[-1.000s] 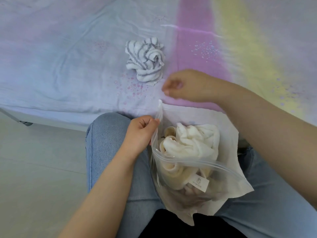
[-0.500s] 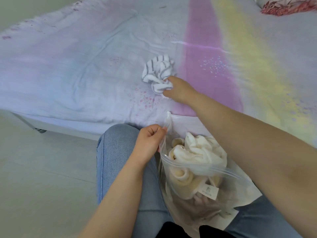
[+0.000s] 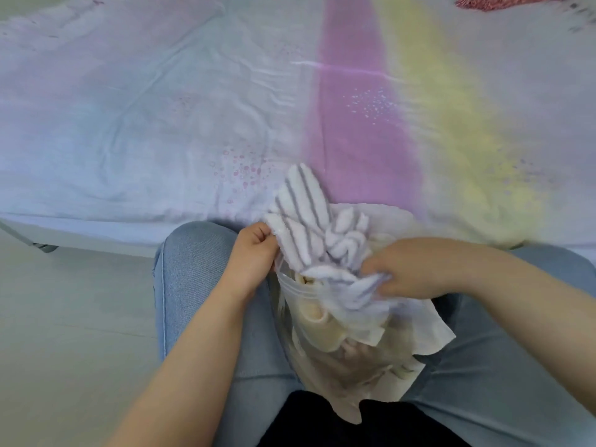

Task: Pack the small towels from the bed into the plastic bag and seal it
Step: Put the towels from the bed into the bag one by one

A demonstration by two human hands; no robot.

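Note:
A clear plastic zip bag [image 3: 348, 366] rests on my lap between my knees, its mouth open toward the bed. Cream towels [image 3: 317, 327] lie inside it. A white towel with grey stripes [image 3: 306, 227] sits in the bag's mouth, its upper half sticking out. My right hand [image 3: 416, 269] grips the lower end of the striped towel at the opening. My left hand [image 3: 254, 253] pinches the left rim of the bag, touching the towel's edge.
The bed [image 3: 161, 108] with a pastel sheet, pink and yellow bands on the right, spreads in front of my knees. A red patterned cloth [image 3: 503, 0] peeks in at the top right. Pale floor [image 3: 64, 333] lies to my left.
My right hand reached to the striped towel on the bed, took hold of it and brought it back into the bag's mouth. The left hand kept its hold on the bag rim.

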